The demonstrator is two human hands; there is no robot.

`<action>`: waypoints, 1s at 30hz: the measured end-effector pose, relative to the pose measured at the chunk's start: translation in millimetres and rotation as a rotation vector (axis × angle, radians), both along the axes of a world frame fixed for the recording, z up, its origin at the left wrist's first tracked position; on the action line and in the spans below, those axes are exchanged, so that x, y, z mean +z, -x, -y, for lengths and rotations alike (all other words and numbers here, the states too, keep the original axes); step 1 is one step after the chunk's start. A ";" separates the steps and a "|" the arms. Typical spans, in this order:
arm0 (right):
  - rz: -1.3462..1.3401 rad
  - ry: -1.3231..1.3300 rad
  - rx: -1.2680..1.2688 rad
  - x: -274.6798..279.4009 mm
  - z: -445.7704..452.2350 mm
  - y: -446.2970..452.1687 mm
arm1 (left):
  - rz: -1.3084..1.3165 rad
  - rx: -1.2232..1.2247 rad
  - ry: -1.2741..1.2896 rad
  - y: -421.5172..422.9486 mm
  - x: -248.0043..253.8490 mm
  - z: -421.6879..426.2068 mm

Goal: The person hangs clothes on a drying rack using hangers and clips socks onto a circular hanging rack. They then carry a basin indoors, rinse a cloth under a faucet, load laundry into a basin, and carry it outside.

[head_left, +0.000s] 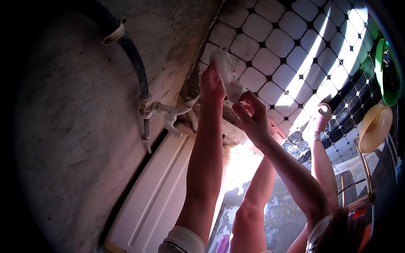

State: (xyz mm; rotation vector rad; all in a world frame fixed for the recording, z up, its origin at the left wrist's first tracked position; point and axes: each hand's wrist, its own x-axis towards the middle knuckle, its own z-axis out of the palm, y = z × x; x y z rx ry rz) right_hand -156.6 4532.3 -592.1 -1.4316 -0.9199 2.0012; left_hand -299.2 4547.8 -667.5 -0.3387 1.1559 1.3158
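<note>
A wet-looking white sock-like cloth hangs stretched between my two hands, above the tiled floor. My left hand is closed around its upper part, at the side near the wall. At its lower end, my right hand pinches the cloth between thumb and fingers. Whitish specks show along the edge of the cloth. The fingertips of my left hand are partly hidden behind it.
A tap with a black hose is fixed to the wall at left. Below it stands a white ribbed panel. At right are a green basin, a yellowish basin and a foot in a pink slipper.
</note>
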 end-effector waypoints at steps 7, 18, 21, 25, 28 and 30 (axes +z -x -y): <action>0.003 0.014 0.026 -4.7 7.2 -8.3 | 0.171 0.347 -0.052 9.5 -27.7 25.6; -0.026 0.005 -0.056 -28.0 -15.3 8.7 | 0.026 0.292 -0.215 18.5 -7.1 34.7; -0.042 0.040 -0.029 -25.5 -26.0 18.0 | 0.068 0.364 -0.280 15.5 6.7 27.6; -0.030 0.018 0.010 -40.0 -32.5 28.3 | 0.143 0.382 -0.468 18.7 6.2 33.3; -0.025 0.073 -0.004 -52.7 -29.5 35.9 | 0.245 0.484 -0.388 21.8 9.1 38.6; -0.102 0.170 0.005 -47.5 -35.0 38.0 | -0.076 0.251 -0.291 18.7 9.2 42.2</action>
